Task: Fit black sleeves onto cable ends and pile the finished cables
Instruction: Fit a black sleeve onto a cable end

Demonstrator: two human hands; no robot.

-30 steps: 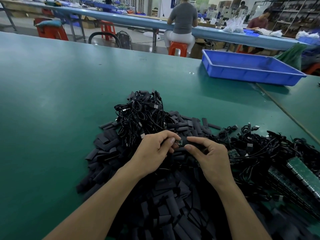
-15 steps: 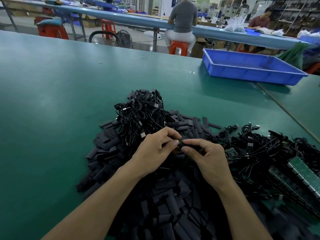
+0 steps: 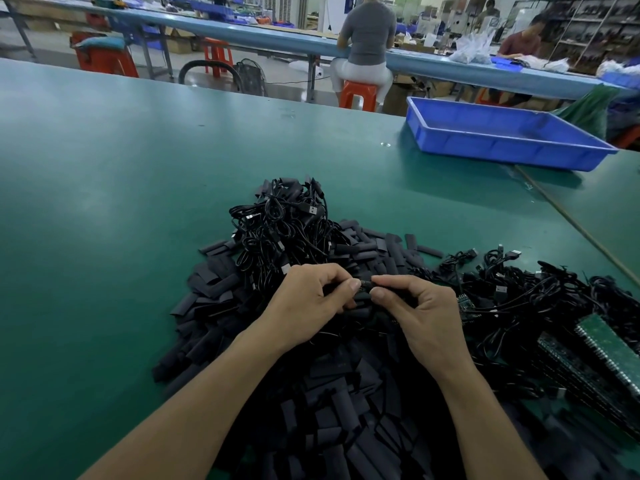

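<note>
Cable end (image 3: 364, 284) is pinched between left hand (image 3: 311, 301) and right hand (image 3: 424, 318), fingers curled tight, above the heaped sleeves (image 3: 339, 403). Light and floppy, it seems; best gripped close behind the tip.

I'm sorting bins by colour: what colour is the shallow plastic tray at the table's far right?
Blue; the shallow plastic tray shows best in the head view.

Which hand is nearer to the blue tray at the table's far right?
Right. The right hand is nearer, below and left of the blue tray; the left hand lies farther left. Both pinch one cable end between them.
</note>
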